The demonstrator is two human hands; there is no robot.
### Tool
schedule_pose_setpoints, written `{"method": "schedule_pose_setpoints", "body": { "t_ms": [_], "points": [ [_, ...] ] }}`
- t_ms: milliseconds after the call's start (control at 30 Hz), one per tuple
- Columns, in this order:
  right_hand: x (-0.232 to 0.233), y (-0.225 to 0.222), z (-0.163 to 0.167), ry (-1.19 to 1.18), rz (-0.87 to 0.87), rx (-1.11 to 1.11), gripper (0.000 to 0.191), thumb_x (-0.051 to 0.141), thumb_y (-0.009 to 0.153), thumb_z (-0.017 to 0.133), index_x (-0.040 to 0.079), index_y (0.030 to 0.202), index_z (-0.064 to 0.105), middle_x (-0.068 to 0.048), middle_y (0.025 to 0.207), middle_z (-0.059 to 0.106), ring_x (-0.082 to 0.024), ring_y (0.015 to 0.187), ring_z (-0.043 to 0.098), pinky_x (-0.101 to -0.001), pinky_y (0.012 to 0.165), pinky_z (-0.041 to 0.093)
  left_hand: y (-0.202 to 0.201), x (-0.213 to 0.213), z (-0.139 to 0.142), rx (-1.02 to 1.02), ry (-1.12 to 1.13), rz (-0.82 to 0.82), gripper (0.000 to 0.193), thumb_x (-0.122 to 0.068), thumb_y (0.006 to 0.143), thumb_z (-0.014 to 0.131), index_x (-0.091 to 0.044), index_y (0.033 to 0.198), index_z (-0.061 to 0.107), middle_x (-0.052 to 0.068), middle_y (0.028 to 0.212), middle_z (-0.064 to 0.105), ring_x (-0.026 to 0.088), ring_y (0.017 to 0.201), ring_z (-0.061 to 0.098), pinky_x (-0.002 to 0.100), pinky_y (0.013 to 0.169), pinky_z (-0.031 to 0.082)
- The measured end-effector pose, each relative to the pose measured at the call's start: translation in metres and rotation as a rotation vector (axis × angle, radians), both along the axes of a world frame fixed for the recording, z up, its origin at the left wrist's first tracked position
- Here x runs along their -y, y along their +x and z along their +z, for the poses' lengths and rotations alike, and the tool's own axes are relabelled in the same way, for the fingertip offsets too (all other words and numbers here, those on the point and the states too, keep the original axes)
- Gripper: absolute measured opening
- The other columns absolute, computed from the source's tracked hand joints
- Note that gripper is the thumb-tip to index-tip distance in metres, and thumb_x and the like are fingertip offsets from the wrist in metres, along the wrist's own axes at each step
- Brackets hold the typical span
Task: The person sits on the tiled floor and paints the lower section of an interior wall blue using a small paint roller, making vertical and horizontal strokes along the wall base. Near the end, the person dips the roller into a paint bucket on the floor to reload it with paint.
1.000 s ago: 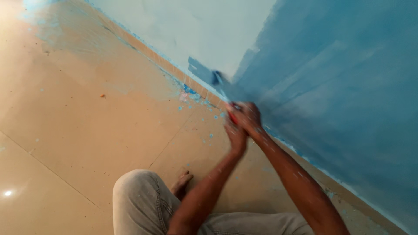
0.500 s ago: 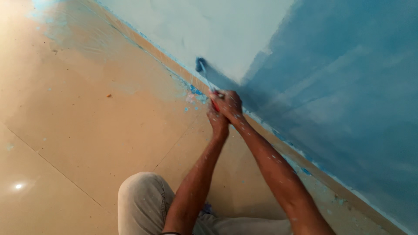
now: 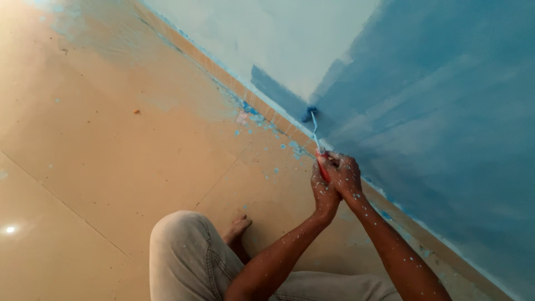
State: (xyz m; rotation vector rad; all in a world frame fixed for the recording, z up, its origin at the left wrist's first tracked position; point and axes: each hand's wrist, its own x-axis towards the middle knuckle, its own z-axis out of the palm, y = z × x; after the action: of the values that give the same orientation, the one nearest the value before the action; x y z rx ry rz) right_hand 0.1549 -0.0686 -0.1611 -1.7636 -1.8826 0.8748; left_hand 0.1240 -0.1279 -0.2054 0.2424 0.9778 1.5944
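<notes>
Both hands wrapped around one red handle (image 3: 322, 169), low beside the wall. Right hand (image 3: 345, 175) on top, fingers curled tight over the grip; left hand (image 3: 324, 195) just beneath and touching it, also closed on the same handle. White and blue paint specks all over both hands and forearms. From the handle, a thin metal rod (image 3: 315, 131) up and slightly left to a small paint roller (image 3: 309, 113), blue with paint, pressed against the wall just above the skirting strip (image 3: 267, 108). Roller right at the meeting of the two colours: pale, nearly white wall (image 3: 267, 39) to the left, fresh blue paint (image 3: 446, 111) to the right, streaked in lighter and darker bands. One darker blue patch (image 3: 276, 89) low on the pale part, left of the roller and reaching down to the skirting. Tan skirting along the foot of the wall, edged with blue smears. Beige tiled floor (image 3: 111, 167) below, dotted with blue drips near the skirting, thickest just left of the hands. A bent knee in light grey trousers (image 3: 184, 251) at the bottom, left of the arms, with a bare foot (image 3: 237, 227) beside it on the tile. Bright glare spot (image 3: 9, 229) on the floor at the far left.
</notes>
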Motion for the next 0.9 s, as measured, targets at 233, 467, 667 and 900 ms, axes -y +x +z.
{"method": "schedule_pose_setpoints", "body": {
  "t_ms": [233, 467, 667, 900],
  "points": [
    [-0.047, -0.101, -0.003, 0.029, 0.097, 0.033, 0.051, 0.056, 0.087, 0.067, 0.009, 0.104, 0.077, -0.013, 0.084, 0.077, -0.022, 0.069, 0.074, -0.0384, 0.066, 0.057, -0.088, -0.06, -0.042, -0.348, 0.158, 0.311, 0.04, -0.014, 0.1, 0.065, 0.001, 0.136, 0.055, 0.012, 0.123, 0.066, 0.02, 0.111, 0.062, 0.034, 0.097, 0.052],
    [-0.064, -0.133, 0.018, -0.044, 0.073, 0.005, 0.05, 0.057, 0.087, 0.066, 0.01, 0.102, 0.078, -0.012, 0.081, 0.077, -0.022, 0.068, 0.073, -0.0385, 0.065, 0.056, -0.113, -0.089, -0.045, -0.167, 0.176, 0.278, 0.042, -0.014, 0.098, 0.066, 0.002, 0.134, 0.053, 0.012, 0.119, 0.065, 0.02, 0.105, 0.063, 0.034, 0.085, 0.054],
    [-0.008, -0.037, 0.007, -0.007, 0.01, 0.051, 0.05, 0.058, 0.086, 0.066, 0.012, 0.101, 0.079, -0.011, 0.078, 0.076, -0.022, 0.066, 0.073, -0.0385, 0.064, 0.055, -0.024, -0.023, -0.045, -0.11, 0.212, 0.119, 0.044, -0.01, 0.099, 0.062, 0.0, 0.139, 0.049, 0.011, 0.124, 0.064, 0.02, 0.113, 0.063, 0.032, 0.092, 0.055],
    [0.016, -0.005, 0.018, -0.011, -0.052, 0.022, 0.05, 0.059, 0.086, 0.065, 0.013, 0.1, 0.079, -0.009, 0.075, 0.076, -0.022, 0.065, 0.072, -0.0386, 0.063, 0.054, 0.012, 0.009, -0.03, -0.143, 0.169, 0.024, 0.048, -0.012, 0.097, 0.064, 0.0, 0.14, 0.048, 0.013, 0.124, 0.062, 0.021, 0.112, 0.061, 0.031, 0.09, 0.054]
  ]
}}
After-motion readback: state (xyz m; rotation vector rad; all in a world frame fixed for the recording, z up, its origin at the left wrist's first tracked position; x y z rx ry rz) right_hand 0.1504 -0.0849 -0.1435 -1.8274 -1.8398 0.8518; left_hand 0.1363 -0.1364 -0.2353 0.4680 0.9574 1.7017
